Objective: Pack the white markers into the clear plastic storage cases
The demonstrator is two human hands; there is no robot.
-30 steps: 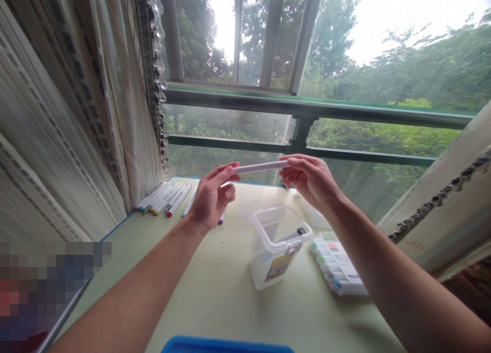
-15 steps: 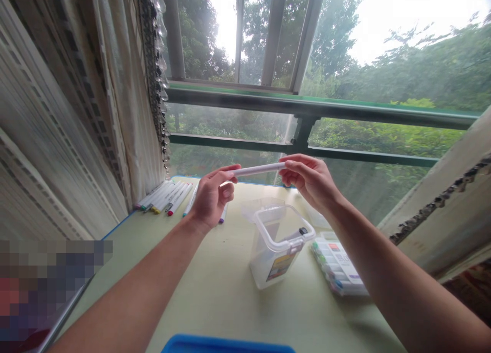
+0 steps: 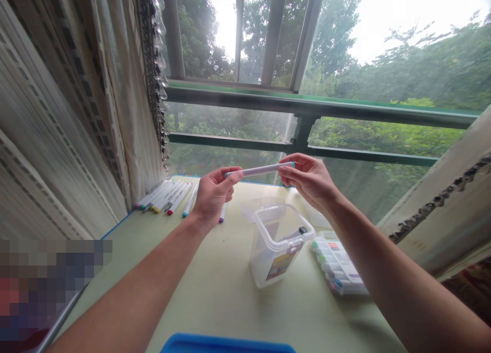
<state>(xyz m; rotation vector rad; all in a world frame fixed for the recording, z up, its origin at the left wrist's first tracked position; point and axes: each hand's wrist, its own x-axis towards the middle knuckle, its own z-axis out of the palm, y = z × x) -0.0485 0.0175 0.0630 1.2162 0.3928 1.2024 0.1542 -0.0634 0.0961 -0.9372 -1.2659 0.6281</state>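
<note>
A white marker [image 3: 261,170] with teal ends is held up nearly level above the table [image 3: 199,286]. My left hand [image 3: 213,197] pinches its left end between thumb and fingers. At the other end, my right hand [image 3: 307,175] grips it the same way, and the teal tip shows past the fingers. Below the marker stands a clear plastic box [image 3: 268,261] with its lid swung back and a dark-ended marker [image 3: 301,232] leaning inside. Several white markers [image 3: 164,197] with coloured ends lie in a row at the left, some partly behind my left hand.
Right of the box, partly behind my right forearm, lies a clear case of markers [image 3: 337,268]. A blue tray-like object [image 3: 228,344] shows at the near edge. Curtains [image 3: 126,112] hang at the left, and a window with a green rail [image 3: 238,96] rises behind the table.
Both hands have shifted their fingers on the marker, so its teal ends are now visible. The marker stays in nearly the same place, and the box has not moved.
</note>
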